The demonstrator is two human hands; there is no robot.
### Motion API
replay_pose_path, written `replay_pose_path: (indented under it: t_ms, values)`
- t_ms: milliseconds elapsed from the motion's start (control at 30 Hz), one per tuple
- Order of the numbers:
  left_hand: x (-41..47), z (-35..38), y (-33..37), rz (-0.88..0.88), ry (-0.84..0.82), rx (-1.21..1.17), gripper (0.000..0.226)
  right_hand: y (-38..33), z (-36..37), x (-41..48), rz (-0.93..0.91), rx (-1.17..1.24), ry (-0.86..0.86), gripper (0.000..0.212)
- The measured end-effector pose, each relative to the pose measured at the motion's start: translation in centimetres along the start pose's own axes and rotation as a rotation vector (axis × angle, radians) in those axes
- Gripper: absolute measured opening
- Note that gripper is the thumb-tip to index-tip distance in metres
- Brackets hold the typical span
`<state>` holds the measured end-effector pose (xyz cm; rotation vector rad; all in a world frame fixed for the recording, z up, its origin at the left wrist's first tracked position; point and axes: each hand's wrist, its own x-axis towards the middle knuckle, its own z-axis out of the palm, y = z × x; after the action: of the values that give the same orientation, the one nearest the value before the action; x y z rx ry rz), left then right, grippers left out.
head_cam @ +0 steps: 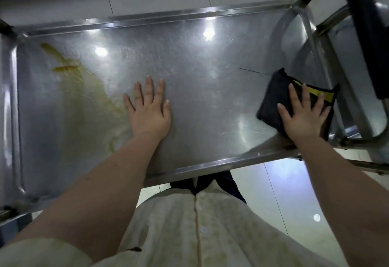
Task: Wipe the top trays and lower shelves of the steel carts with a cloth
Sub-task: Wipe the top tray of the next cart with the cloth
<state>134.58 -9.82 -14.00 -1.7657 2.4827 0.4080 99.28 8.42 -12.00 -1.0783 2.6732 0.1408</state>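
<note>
The steel cart's top tray (189, 56) fills the view from above. A yellow-brown smear (84, 81) runs across its left part, with orange streaks at the far left corner. My left hand (149, 110) lies flat on the bare tray near the middle, fingers spread, just right of the smear. My right hand (303, 115) presses flat on a folded dark cloth with a yellow stripe (273, 100) at the tray's near right corner. The lower shelves are hidden under the tray.
The cart's tubular handle with a dark grip (366, 35) rises at the right end. A second steel frame (336, 22) shows behind it. Pale tiled floor (284, 193) lies below the tray's near rim. My light apron hangs beneath.
</note>
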Motion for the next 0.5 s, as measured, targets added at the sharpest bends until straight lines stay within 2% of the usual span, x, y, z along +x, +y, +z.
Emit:
replay_pose_path:
  t_ms: [67, 233, 300, 400, 500]
  values:
    - [0.0, -0.1, 0.0, 0.003, -0.007, 0.002, 0.058, -3.8, 0.6, -2.2, -0.049, -0.003, 0.0, 0.075]
    - [-0.1, -0.4, -0.1, 0.016, -0.03, -0.002, 0.057, -15.8, 3.6, -10.3, -0.552, -0.086, 0.0, 0.072]
    - [-0.2, -0.4, -0.1, 0.022, -0.016, 0.014, 0.056, -17.9, 4.2, -11.7, -0.657, -0.1, 0.001, 0.07]
    - [-0.2, -0.5, 0.0, 0.024, -0.016, -0.001, 0.056, -15.4, 3.8, -10.4, -0.716, -0.059, 0.04, 0.068]
    - [-0.2, -0.7, 0.2, 0.011, -0.022, -0.003, 0.057, -8.2, 2.9, -7.3, -0.586, -0.045, 0.077, 0.07]
